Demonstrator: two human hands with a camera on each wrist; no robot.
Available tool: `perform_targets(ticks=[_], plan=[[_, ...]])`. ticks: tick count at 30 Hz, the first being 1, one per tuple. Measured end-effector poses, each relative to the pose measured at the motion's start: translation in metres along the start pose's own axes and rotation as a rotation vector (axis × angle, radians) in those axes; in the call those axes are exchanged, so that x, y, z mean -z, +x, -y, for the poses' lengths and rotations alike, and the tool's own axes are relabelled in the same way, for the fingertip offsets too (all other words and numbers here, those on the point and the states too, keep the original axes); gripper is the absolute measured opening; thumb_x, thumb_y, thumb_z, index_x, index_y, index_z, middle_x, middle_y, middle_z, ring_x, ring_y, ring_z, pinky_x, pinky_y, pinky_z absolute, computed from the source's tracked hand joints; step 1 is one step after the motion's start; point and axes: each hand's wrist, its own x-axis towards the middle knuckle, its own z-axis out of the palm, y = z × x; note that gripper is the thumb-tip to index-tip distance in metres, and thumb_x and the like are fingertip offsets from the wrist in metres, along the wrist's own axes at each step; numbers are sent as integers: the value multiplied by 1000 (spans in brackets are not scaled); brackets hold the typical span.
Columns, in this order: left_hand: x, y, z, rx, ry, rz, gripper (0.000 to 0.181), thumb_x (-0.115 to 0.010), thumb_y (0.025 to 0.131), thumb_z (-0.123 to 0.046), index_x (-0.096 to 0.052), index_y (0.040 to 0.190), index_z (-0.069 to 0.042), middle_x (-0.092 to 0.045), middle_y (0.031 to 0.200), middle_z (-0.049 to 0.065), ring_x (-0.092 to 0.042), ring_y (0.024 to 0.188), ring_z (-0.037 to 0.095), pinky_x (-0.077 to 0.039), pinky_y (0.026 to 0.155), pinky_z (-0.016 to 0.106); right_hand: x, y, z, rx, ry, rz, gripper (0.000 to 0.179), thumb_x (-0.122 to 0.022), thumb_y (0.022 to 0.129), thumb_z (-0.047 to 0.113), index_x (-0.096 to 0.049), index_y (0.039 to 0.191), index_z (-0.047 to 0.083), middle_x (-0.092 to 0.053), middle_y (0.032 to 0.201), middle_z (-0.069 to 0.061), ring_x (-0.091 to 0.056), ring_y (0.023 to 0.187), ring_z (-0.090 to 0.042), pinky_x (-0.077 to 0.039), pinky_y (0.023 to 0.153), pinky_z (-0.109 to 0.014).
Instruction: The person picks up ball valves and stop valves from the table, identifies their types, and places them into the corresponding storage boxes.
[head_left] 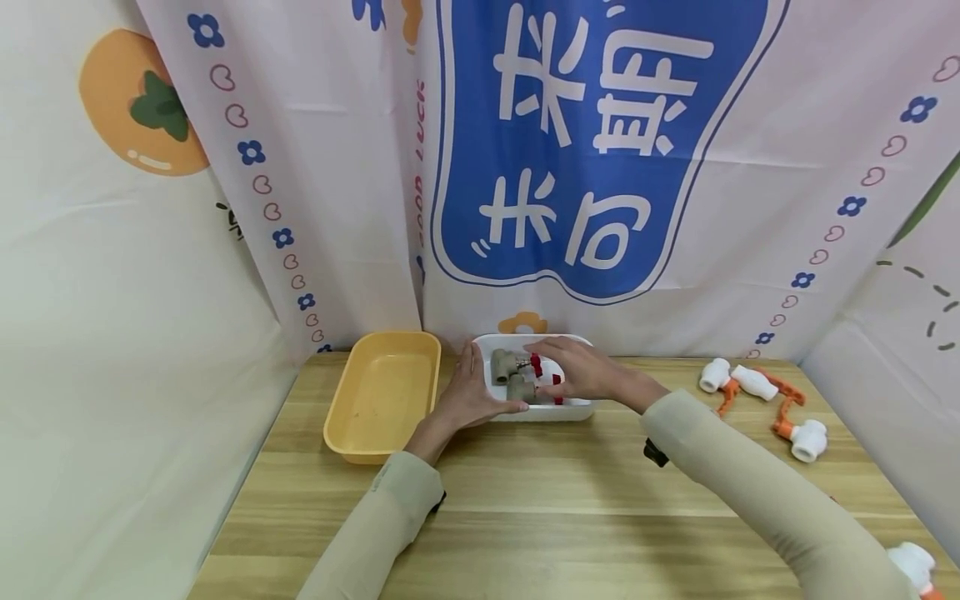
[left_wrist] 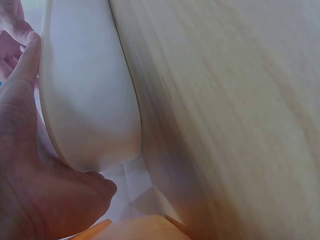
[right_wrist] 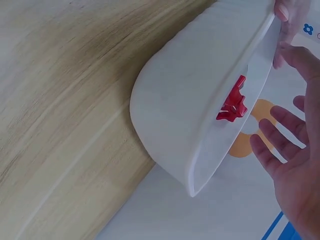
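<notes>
My left hand [head_left: 468,393] holds the left end of a white plastic tray [head_left: 570,412], its thumb stretched along the front rim. In the left wrist view the tray's outer wall [left_wrist: 90,90] fills the space beside that hand. Inside lie two grey-green pipe valves, the rear valve [head_left: 501,367] and the front valve [head_left: 519,389], both with red handwheels. Above the tray's right part reaches my right hand [head_left: 577,367], fingers spread loosely with nothing between them in the right wrist view. One red handwheel [right_wrist: 234,102] shows just inside the rim there.
A yellow tray [head_left: 337,408] stands left of the white one. On the table's right side lie several white valves [head_left: 810,440] with orange handles, another valve [head_left: 911,562] near the front right. A printed cloth [head_left: 360,250] hangs behind the table [head_left: 525,517].
</notes>
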Motion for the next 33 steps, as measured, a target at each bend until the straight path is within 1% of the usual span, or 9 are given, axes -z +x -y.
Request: perform_targets(ticks=[6, 13, 21, 26, 33], plan=[[0, -1, 0, 16, 0, 12, 143, -87, 78, -61, 7, 168, -2, -1, 176, 21, -14, 161, 42, -24, 128, 61, 1, -5, -4, 5, -13, -11, 79, -87, 90, 34, -52, 155, 5, -55, 157, -17, -50, 145, -41, -43, 117, -63], [0, 0, 0, 36, 6, 25, 143, -85, 79, -64, 9, 168, -3, 4, 177, 20, -10, 163, 40, -22, 128, 60, 5, -11, -9, 12, 2, -13, 78, -86, 90, 36, -53, 154, 5, -57, 155, -17, -51, 144, -40, -45, 115, -63], [0, -1, -1, 72, 10, 48, 145, -84, 79, -67, 10, 168, -1, 11, 177, 20, -1, 164, 39, -18, 130, 59, 9, -21, -10, 28, -42, -6, 77, -86, 90, 34, -54, 153, 5, -60, 150, -16, -57, 138, -39, -49, 113, -59], [-1, 0, 0, 69, 15, 48, 145, -83, 79, -68, 9, 167, 0, 11, 177, 21, 0, 164, 40, -19, 130, 58, 9, -29, -12, 41, -86, -18, 74, -86, 90, 32, -56, 151, 3, -64, 145, -18, -62, 132, -37, -52, 111, -56], [-1, 0, -2, 85, 16, 48, 144, -84, 79, -67, 9, 168, -1, 12, 177, 19, 0, 164, 38, -17, 130, 57, 12, -42, -14, 42, -104, -20, 75, -86, 90, 36, -57, 150, 2, -65, 143, -18, -63, 130, -38, -52, 109, -58]])
